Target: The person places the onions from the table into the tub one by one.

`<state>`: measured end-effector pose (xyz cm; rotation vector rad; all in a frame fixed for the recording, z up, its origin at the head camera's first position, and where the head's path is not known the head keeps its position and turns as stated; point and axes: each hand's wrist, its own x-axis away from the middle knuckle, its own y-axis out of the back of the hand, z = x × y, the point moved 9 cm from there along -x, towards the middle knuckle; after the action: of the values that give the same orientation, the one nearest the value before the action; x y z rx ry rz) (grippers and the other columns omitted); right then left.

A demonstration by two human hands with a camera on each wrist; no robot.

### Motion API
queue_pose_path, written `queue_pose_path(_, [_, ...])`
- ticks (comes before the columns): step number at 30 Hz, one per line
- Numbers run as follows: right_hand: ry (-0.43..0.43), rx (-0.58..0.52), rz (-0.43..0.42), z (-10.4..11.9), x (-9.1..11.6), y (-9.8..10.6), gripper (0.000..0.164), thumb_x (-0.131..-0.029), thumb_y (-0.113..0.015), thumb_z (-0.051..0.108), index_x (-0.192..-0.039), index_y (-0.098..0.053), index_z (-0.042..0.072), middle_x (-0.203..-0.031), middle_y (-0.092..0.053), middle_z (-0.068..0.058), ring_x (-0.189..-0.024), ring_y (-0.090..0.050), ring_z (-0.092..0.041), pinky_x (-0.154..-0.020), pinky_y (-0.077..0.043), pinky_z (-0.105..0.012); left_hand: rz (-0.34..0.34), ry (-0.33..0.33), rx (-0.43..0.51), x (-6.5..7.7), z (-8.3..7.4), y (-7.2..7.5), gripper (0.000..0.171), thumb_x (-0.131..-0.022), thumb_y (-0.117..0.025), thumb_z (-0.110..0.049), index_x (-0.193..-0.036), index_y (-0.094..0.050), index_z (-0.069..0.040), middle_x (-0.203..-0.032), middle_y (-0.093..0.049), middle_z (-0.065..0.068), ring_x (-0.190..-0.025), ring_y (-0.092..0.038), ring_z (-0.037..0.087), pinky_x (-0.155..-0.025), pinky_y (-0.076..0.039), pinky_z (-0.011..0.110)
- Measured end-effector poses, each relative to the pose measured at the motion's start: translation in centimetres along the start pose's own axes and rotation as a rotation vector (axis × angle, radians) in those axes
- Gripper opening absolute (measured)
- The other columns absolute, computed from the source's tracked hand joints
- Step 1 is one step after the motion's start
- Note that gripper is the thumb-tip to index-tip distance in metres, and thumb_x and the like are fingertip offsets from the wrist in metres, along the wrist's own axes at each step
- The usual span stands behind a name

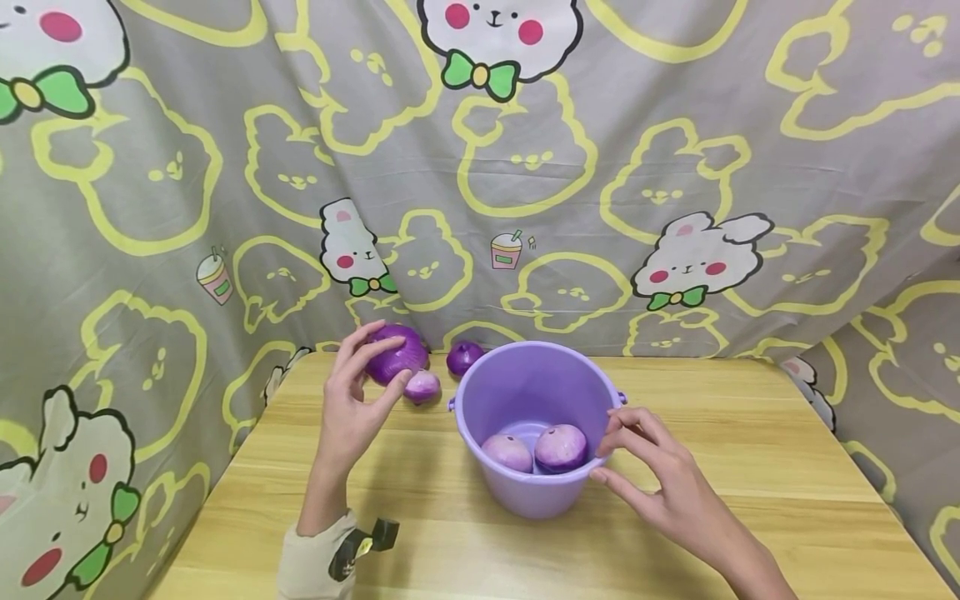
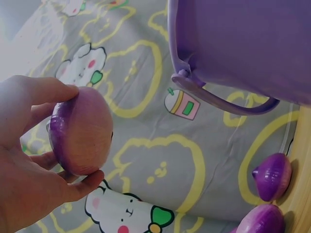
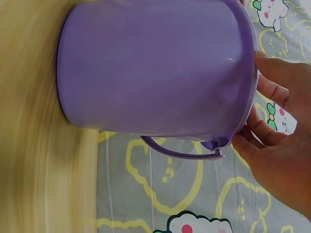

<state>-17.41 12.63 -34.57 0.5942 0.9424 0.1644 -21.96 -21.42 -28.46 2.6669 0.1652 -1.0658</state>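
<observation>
My left hand (image 1: 354,412) grips a purple onion (image 2: 85,131) between thumb and fingers, lifted to the left of the lilac bucket (image 1: 525,498). Its skin runs from deep purple to a paler side with a small dark spot. With thumb and fingertips, my right hand (image 1: 667,475) holds the bucket's rim at the right. Inside the upright bucket lie two onions, a pale one (image 1: 507,453) and a darker-sided one (image 1: 561,447). Behind and left of the bucket, a two-tone onion (image 1: 422,387) and a dark purple onion (image 1: 465,358) rest on the table.
The light wooden table (image 1: 750,450) meets a grey patterned curtain (image 1: 540,192) at its back edge. The bucket's handle (image 3: 182,154) hangs down along its far side. A dark strap with a small black block (image 1: 386,534) sits on the left wrist over a beige sleeve (image 1: 315,567).
</observation>
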Motion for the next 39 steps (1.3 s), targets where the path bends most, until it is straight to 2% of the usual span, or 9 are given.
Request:
queue_pose_path(1, [-0.001,0.0,0.0,0.0,0.0,0.0,0.039,-0.077,-0.089,0.006,-0.104,-0.069,0.025,-0.121,-0.058,0.001,-0.123,-0.054,-0.019,-0.11,-0.039,-0.022,0.002,0.002,-0.002,0.0,-0.5,-0.1,0.036,-0.084,-0.071,0.019,-0.119,-0.066,0.012,-0.145,-0.043,0.031,-0.131,-0.047,0.042,-0.107,-0.046,0.027])
queue_pose_path(7, [-0.005,0.004,0.004,0.0,0.0,0.0,0.039,-0.076,-0.089,0.006,-0.104,-0.069,0.025,-0.121,-0.058,0.001,-0.121,-0.055,-0.017,-0.109,-0.04,-0.021,0.004,0.0,-0.006,0.0,-0.8,-0.2,0.036,-0.084,-0.071,0.018,-0.119,-0.066,0.011,-0.145,-0.044,0.026,-0.132,-0.047,0.039,-0.108,-0.046,0.029])
queue_pose_path(16, [-0.003,0.002,0.004,0.0,0.0,0.0,0.04,-0.076,-0.089,0.005,-0.105,-0.069,0.025,-0.121,-0.058,0.001,-0.118,-0.055,-0.016,-0.108,-0.04,-0.019,0.011,-0.033,-0.002,0.0,-1.7,-1.0,0.036,-0.083,-0.072,0.019,-0.118,-0.067,0.011,-0.144,-0.046,0.031,-0.134,-0.04,0.042,-0.11,-0.044,0.026])
queue_pose_path(23, [-0.006,0.01,0.004,0.1,0.0,0.0,0.042,-0.075,-0.089,0.003,-0.104,-0.068,0.025,-0.121,-0.057,0.001,-0.111,-0.056,-0.014,-0.103,-0.041,-0.017,0.03,-0.051,0.017,0.2,-2.0,-2.0,0.037,-0.081,-0.074,0.02,-0.116,-0.068,0.012,-0.143,-0.048,0.027,-0.134,-0.045,0.042,-0.11,-0.045,0.029])
queue_pose_path(28, [-0.007,0.011,0.006,0.1,0.0,0.0,0.043,-0.074,-0.09,0.003,-0.104,-0.068,0.026,-0.121,-0.057,0.001,-0.112,-0.057,-0.016,-0.104,-0.04,-0.017,0.037,-0.063,0.016,0.4,-0.9,-2.6,0.04,-0.08,-0.076,0.019,-0.117,-0.069,0.009,-0.145,-0.048,0.024,-0.136,-0.044,0.039,-0.113,-0.043,0.031])
queue_pose_path(33, [-0.006,0.011,0.007,0.1,0.0,0.0,0.042,-0.075,-0.09,0.004,-0.104,-0.068,0.026,-0.121,-0.057,0.002,-0.114,-0.056,-0.017,-0.105,-0.04,-0.018,0.059,-0.056,0.012,0.8,0.8,-3.2,0.042,-0.082,-0.079,0.012,-0.121,-0.072,-0.003,-0.148,-0.05,0.008,-0.138,-0.045,0.028,-0.113,-0.043,0.034])
queue_pose_path(39, [-0.002,0.01,0.005,0.1,0.0,0.0,0.041,-0.075,-0.089,0.004,-0.104,-0.068,0.025,-0.121,-0.057,0.001,-0.116,-0.056,-0.016,-0.107,-0.039,-0.018,0.085,-0.061,0.025,1.1,1.0,-3.7,0.041,-0.085,-0.079,0.006,-0.123,-0.073,-0.008,-0.149,-0.049,0.002,-0.138,-0.046,0.025,-0.111,-0.046,0.038])
